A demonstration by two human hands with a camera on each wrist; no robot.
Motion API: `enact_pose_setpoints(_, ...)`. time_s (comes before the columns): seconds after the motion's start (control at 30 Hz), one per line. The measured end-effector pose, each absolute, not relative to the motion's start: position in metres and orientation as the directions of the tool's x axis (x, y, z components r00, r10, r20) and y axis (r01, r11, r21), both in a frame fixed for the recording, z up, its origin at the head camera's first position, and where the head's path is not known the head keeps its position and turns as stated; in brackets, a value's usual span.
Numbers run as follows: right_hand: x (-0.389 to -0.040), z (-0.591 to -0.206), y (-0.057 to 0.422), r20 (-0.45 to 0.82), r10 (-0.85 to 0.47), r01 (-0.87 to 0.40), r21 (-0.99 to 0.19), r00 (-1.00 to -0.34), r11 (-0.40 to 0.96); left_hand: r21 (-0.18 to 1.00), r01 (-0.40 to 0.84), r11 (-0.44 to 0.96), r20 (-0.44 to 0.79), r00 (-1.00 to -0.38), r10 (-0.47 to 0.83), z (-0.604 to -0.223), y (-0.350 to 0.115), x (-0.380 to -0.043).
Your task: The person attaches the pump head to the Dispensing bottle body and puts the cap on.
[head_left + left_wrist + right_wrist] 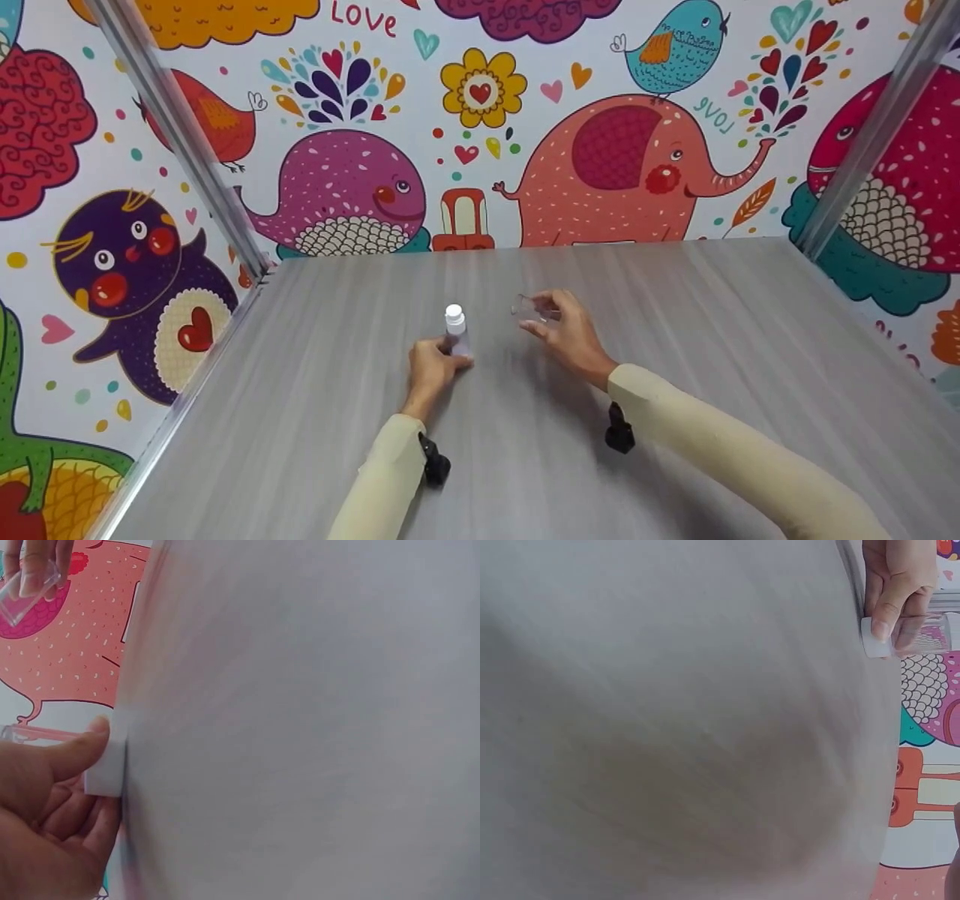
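Observation:
A small bottle (457, 341) stands upright on the table, with a white top, a see-through body and a white base (106, 769). My left hand (433, 367) grips it low down, thumb (86, 746) on one side and fingers curled behind. To the right, my right hand (571, 334) pinches a clear plastic cap (529, 309) between thumb and fingers, held above the table. The left wrist view shows the same clear cap (28, 596) from the side. Only a sliver of the right hand (952, 870) appears in the right wrist view.
The grey wood-grain table (315, 420) reaches back to a wall (480, 165) printed with cartoon animals. Metal posts (180, 135) rise at both back corners. A small black camera hangs under each wrist, the right one (619, 431) close above the table.

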State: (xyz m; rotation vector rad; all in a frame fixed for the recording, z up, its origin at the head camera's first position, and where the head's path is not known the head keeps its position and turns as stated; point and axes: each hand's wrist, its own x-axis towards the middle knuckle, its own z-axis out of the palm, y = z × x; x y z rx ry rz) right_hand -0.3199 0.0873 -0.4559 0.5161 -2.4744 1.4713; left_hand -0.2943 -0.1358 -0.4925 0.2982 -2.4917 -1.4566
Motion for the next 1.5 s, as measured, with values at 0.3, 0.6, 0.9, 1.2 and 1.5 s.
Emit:
enact_pose_setpoints(0.3, -0.323, -0.442, 0.077, 0.390, -0.204, -0.440, -0.788, -0.898, 0.431, 0.877, -0.049, 0.477, 0.107, -0.950, -0.294, -0.492, -0.135, -0.295)
enact_pose_setpoints(0.6, -0.323, -0.432, 0.071, 0.374, -0.225, -0.436, -0.771, -0.900, 0.463, 0.877, -0.077, 0.473, 0.083, -0.948, -0.307, -0.491, -0.135, -0.294)
enact_pose_setpoints(0.9, -0.325, -0.420, 0.061, 0.389, -0.287, -0.483, -0.714, -0.875, 0.507, 0.873, -0.078, 0.481, 0.084, -0.948, -0.306, -0.489, -0.134, -0.293)
enact_pose_setpoints(1.2, -0.322, -0.416, 0.049, 0.337, -0.315, -0.456, -0.744, -0.887, 0.488, 0.871, -0.064, 0.487, 0.096, -0.950, -0.296, -0.490, -0.135, -0.293)
enact_pose_setpoints(1.5, -0.323, -0.412, 0.040, 0.361, -0.376, -0.513, -0.706, -0.853, 0.488, 0.861, -0.061, 0.506, 0.112, -0.946, -0.304, -0.490, -0.136, -0.294)
